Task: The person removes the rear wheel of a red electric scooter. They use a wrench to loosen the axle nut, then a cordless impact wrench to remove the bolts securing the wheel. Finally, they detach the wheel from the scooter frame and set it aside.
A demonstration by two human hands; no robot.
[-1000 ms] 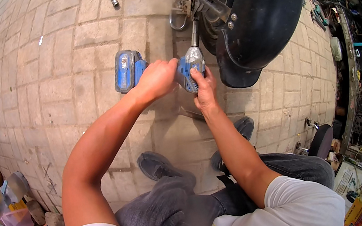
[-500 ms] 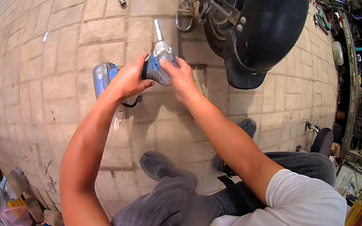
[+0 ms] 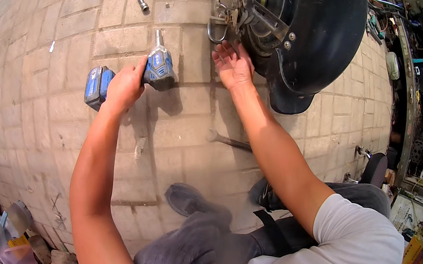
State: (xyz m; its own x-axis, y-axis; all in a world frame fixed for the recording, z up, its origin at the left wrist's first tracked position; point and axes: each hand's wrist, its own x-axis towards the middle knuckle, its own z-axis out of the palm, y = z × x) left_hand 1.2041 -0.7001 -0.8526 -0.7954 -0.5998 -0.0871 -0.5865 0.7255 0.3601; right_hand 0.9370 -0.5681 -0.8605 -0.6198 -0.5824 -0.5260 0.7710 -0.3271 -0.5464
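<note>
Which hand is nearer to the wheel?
Right. The right hand reaches the wheel at its hub; the left hand grips the drill, away on the wheel's left.

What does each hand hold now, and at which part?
The left hand grips the blue cordless impact wrench by its handle. The right hand holds nothing; it is open beside the wheel hub.

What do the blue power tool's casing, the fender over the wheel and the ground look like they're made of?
Blue power tool: likely moulded plastic, blue and grey shell with soft sheen; its nose looks like bare metal. The left hand grips it. Fender: probably black plastic, smooth, dusty, with glossy highlights. Ground: matte tan paving bricks with visible joints. The right hand reaches toward the wheel hub.
</note>
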